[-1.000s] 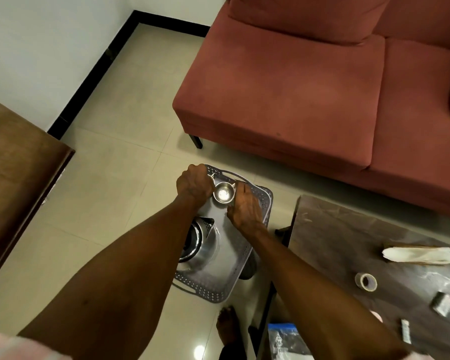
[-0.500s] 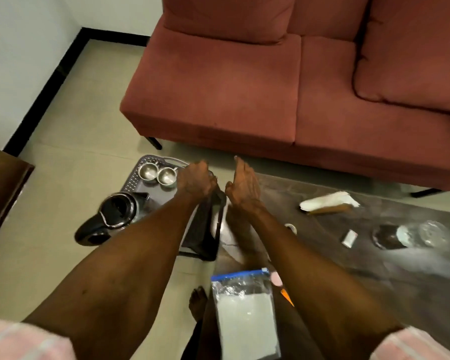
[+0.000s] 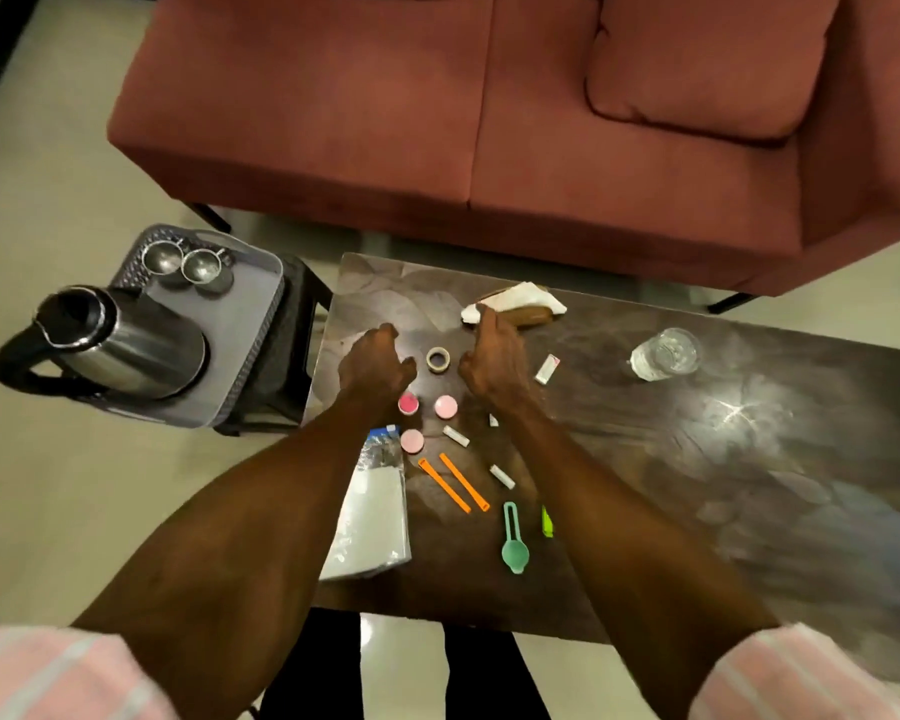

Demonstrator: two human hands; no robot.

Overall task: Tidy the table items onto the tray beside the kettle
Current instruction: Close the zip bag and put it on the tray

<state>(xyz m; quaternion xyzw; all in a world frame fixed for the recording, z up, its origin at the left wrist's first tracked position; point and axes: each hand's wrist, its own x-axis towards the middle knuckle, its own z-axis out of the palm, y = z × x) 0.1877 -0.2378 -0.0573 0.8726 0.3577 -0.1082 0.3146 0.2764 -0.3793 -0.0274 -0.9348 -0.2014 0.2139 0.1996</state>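
Hovering over the table, left hand and right hand grips loosely curled, empty, three pink caps, two orange sticks.

The table's right half lies mostly bare, with only a glass at its far side. Small items crowd the left half near both hands. On the tray, the kettle fills the near-left and two steel cups the far corner; bare tray shows at right.
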